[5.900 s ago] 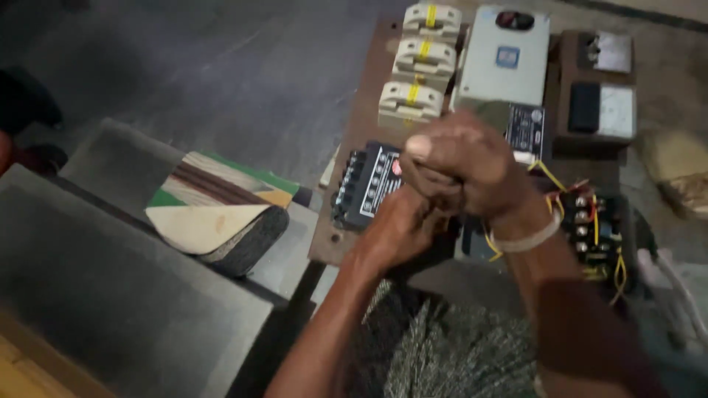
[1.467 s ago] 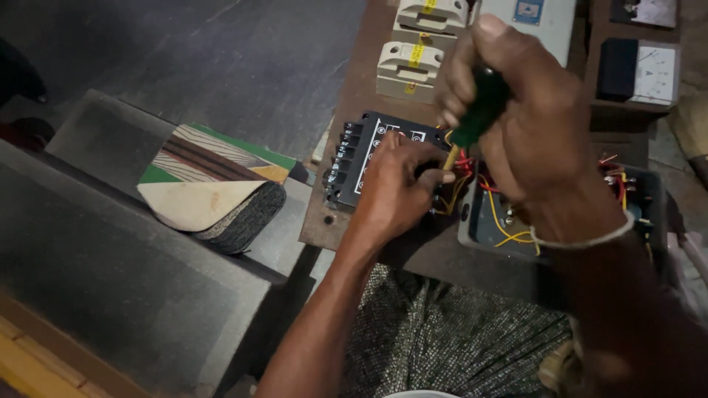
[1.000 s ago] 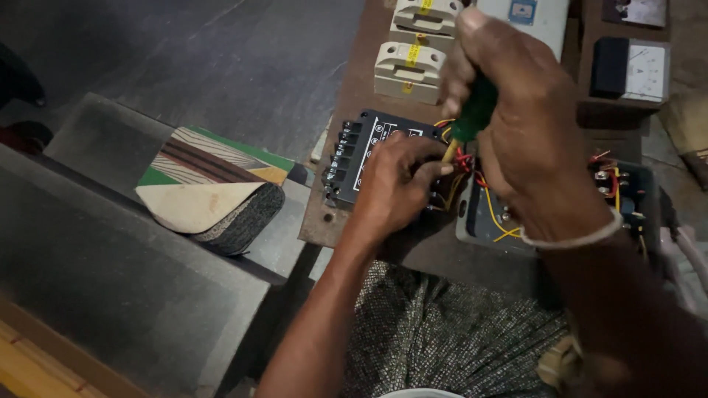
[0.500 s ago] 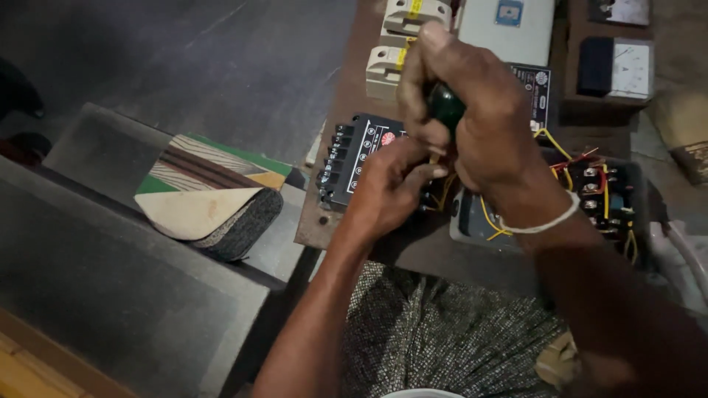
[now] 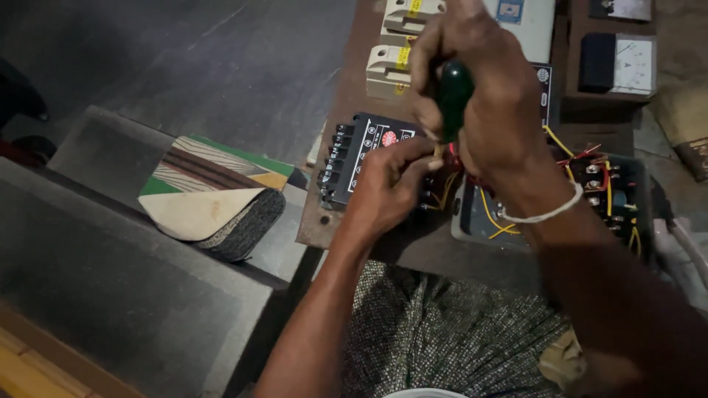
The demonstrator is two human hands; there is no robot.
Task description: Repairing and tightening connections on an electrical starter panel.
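centrally, right hand (image 5: 487,110) grips a green-handled screwdriver (image 5: 453,96) upright, tip down at wires (image 5: 450,188) beside the black terminal unit (image 5: 361,158); left hand (image 5: 387,188), just below, pinches those wires on the board (image 5: 346,88).

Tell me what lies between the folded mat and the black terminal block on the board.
In the head view, only bare grey floor and the brown board's edge lie between the folded mat and the black terminal block.
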